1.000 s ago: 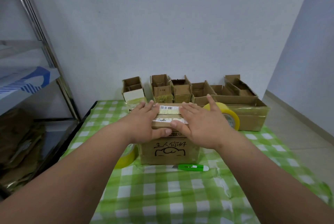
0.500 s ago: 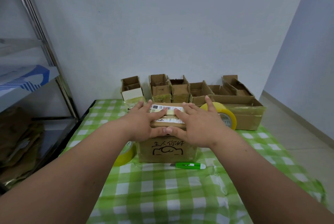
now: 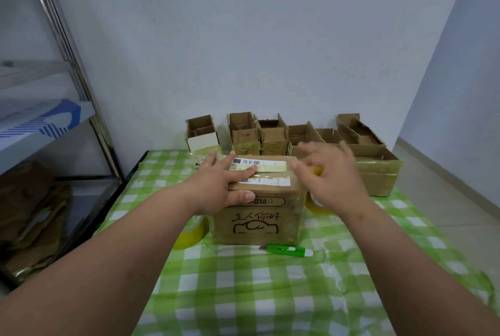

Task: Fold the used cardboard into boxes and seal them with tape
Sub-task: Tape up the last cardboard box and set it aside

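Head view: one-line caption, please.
Left hand presses the closed cardboard box; blurred right hand hovers beside it.

The tabletop (image 3: 243, 295) is covered in green check. A closed box (image 3: 257, 216), two tape rolls (image 3: 189, 235) and a green cutter (image 3: 286, 251) are seen mid-tabletop. Open boxes (image 3: 273, 135) are lined along the far edge.

Soft, even light, fairly dim; only faint shadows under my arms on the worktop (image 3: 243, 295). My right hand (image 3: 328, 176) is smeared with motion blur, my left hand (image 3: 216, 186) sharp. The shelf (image 3: 54, 37) uprights bow at the wide-angle edge.
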`<state>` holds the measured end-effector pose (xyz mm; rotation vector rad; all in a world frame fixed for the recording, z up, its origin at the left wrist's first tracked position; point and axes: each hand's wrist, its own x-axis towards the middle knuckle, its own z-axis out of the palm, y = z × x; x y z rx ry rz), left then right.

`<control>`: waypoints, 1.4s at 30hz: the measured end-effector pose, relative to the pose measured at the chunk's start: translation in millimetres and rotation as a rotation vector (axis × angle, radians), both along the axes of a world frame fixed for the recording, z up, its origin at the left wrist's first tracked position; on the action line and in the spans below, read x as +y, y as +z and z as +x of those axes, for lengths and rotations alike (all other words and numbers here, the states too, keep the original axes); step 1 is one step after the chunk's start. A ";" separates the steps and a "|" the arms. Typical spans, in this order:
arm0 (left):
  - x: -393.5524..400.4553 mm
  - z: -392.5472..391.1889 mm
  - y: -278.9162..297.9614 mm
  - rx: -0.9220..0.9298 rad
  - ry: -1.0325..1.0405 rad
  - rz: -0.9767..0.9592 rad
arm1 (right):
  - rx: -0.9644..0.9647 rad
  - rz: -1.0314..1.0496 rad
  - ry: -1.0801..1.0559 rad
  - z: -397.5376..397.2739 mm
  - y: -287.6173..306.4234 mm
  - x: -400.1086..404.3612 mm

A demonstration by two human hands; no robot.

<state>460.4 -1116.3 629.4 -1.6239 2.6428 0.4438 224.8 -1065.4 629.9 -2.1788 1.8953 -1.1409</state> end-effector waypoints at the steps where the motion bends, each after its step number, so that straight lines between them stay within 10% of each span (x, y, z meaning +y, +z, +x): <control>1: -0.3 0.8 -1.6 0.026 -0.001 -0.013 | -0.076 -0.009 -0.076 -8.8 0.0 -1.5; 8: 12.6 -0.1 -24.7 0.592 0.213 -0.140 | -0.564 0.369 -0.059 -45.6 -12.3 1.1; 14: 13.3 1.1 -28.4 0.694 0.240 -0.156 | -0.642 0.361 -0.065 -64.1 -22.9 1.6; 21: -4.4 -1.4 -17.9 0.466 0.367 -0.466 | -0.817 0.193 -0.123 -27.5 -21.8 5.4; 32: 0.8 5.7 -26.8 0.487 0.202 -0.231 | -1.092 0.351 0.201 23.7 -26.3 13.6; 42: 4.0 29.0 -35.1 0.441 0.076 -0.261 | -0.955 0.521 0.425 61.3 -42.8 44.9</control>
